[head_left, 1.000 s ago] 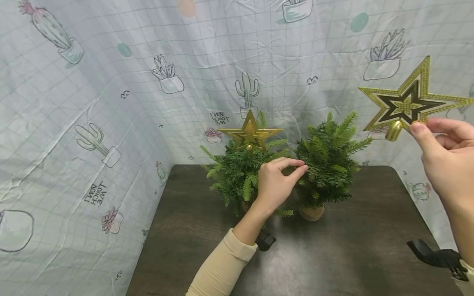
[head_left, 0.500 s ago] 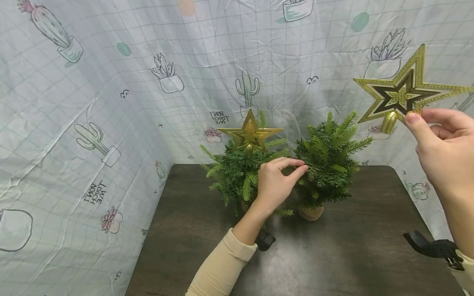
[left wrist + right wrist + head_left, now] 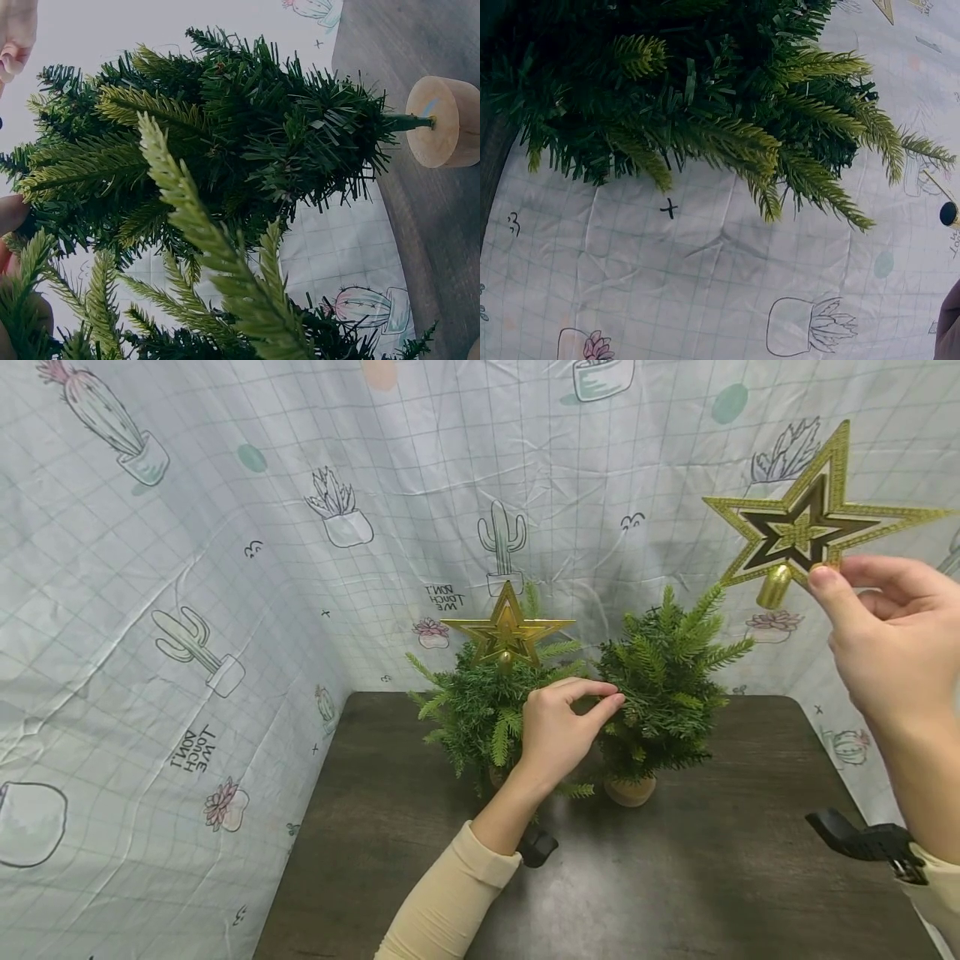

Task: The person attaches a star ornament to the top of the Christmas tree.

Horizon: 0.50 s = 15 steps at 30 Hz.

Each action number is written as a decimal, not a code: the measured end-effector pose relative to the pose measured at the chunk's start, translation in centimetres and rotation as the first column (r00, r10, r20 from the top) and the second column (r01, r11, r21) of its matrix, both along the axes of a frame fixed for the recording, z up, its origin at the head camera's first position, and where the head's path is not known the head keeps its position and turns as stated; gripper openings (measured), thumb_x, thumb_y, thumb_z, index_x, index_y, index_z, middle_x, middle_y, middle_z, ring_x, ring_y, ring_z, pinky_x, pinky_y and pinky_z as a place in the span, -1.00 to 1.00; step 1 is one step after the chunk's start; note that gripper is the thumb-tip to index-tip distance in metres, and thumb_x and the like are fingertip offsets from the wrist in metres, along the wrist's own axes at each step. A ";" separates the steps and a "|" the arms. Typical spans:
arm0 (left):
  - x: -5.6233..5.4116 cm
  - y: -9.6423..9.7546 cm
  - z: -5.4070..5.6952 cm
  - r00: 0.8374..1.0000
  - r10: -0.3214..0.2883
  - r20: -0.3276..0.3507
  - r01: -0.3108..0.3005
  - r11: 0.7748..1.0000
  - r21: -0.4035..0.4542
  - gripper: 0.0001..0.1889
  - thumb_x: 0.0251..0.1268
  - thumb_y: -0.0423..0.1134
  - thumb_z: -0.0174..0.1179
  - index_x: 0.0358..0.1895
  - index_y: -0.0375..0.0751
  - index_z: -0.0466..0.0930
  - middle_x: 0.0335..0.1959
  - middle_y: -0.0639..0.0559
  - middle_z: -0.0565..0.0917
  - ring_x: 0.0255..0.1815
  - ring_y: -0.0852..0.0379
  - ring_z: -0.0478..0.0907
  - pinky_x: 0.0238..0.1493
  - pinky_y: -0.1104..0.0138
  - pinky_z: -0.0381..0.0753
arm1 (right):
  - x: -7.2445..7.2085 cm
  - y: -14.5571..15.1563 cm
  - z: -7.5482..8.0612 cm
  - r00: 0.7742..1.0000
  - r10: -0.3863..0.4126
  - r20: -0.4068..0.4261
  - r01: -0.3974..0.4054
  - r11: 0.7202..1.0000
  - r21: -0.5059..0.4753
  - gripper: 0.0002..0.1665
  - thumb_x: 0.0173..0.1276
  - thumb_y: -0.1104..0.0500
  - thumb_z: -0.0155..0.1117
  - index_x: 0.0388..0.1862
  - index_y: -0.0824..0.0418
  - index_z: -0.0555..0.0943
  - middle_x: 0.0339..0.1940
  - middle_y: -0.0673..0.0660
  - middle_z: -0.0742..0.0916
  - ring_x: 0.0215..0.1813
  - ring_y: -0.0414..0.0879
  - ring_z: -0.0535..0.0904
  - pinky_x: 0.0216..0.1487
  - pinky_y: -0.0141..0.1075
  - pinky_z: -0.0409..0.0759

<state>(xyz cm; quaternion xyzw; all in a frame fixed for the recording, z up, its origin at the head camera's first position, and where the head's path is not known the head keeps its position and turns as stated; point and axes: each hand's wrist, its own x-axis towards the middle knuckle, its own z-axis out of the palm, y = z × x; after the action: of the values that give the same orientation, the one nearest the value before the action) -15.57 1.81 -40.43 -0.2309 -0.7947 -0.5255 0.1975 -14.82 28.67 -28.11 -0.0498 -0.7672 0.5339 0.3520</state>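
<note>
Two small artificial Christmas trees stand side by side on the table. My left hand [image 3: 555, 735] reaches past the left tree [image 3: 476, 710] and pinches a twig on the near left side of the right tree [image 3: 663, 693]. Thumb and forefinger of my right hand [image 3: 892, 639] grip a gold star tree topper [image 3: 797, 532] by its lower edge. It is raised above and right of the right tree, apart from it, its socket [image 3: 950, 214] pointing down. Another gold star [image 3: 508, 628] sits upright on the left tree. Foliage partly hides the left fingertips in the left wrist view.
The right tree's round wooden base [image 3: 441, 124] rests on the dark wooden table [image 3: 375, 843]. A cactus-print cloth [image 3: 420, 452] hangs close behind the trees and along both sides. Springy branches of the left tree spread around the left wrist.
My right hand has lifted the star topper upward and slightly left. The left hand has kept its pinch on the right tree, and both trees have stayed in place.
</note>
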 end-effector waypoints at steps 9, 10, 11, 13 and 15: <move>0.0 0.0 0.0 1.000 0.015 0.000 -0.015 1.000 -0.018 -0.84 0.37 -0.12 0.44 -0.11 -0.07 0.87 -0.17 0.16 0.81 -0.80 0.35 0.19 -0.66 0.45 0.10 | -1.2 -0.8 0.3 0.992 0.054 -0.117 -0.068 0.991 -0.114 -0.91 0.28 0.30 0.54 -0.26 0.19 0.77 -0.46 -0.07 0.76 -0.69 -0.28 0.44 -0.63 -0.56 0.38; 0.0 0.0 0.0 1.000 0.018 0.001 -0.018 1.000 -0.019 -0.84 0.37 -0.12 0.44 -0.11 -0.07 0.87 -0.17 0.16 0.81 -0.80 0.35 0.19 -0.66 0.45 0.11 | -1.3 -0.9 0.4 0.990 0.058 -0.126 -0.074 0.989 -0.129 -0.91 0.28 0.30 0.54 -0.28 0.19 0.77 -0.45 -0.06 0.76 -0.68 -0.27 0.44 -0.63 -0.56 0.38; 0.0 0.0 0.0 1.000 0.020 0.002 -0.020 1.000 -0.021 -0.84 0.36 -0.11 0.45 -0.11 -0.07 0.87 -0.17 0.17 0.81 -0.79 0.35 0.20 -0.65 0.46 0.12 | -1.3 -1.1 0.5 0.990 0.057 -0.129 -0.074 0.989 -0.129 -0.91 0.28 0.30 0.54 -0.29 0.18 0.77 -0.44 -0.05 0.77 -0.68 -0.27 0.46 -0.64 -0.56 0.38; 0.0 0.0 0.0 1.000 0.024 0.003 -0.024 0.999 -0.026 -0.84 0.36 -0.12 0.45 -0.11 -0.06 0.87 -0.17 0.18 0.81 -0.76 0.39 0.24 -0.64 0.46 0.14 | -1.4 -1.3 0.6 0.990 0.052 -0.132 -0.069 0.990 -0.124 -0.92 0.28 0.30 0.54 -0.28 0.18 0.77 -0.41 -0.05 0.78 -0.65 -0.29 0.49 -0.64 -0.56 0.38; 0.0 0.0 0.0 1.000 0.029 0.005 -0.028 0.999 -0.030 -0.84 0.36 -0.11 0.45 -0.11 -0.06 0.87 -0.17 0.20 0.81 -0.74 0.41 0.27 -0.62 0.47 0.15 | -1.5 -1.5 0.8 0.988 0.060 -0.141 -0.080 0.987 -0.139 -0.91 0.27 0.30 0.54 -0.27 0.21 0.78 -0.39 -0.03 0.78 -0.63 -0.29 0.53 -0.64 -0.56 0.39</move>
<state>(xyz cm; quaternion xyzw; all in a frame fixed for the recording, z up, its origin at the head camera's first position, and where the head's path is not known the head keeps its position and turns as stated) -15.62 1.86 -40.44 -0.2209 -0.8062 -0.5114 0.1993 -16.35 27.13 -27.29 -0.0112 -0.7020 0.6021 0.3801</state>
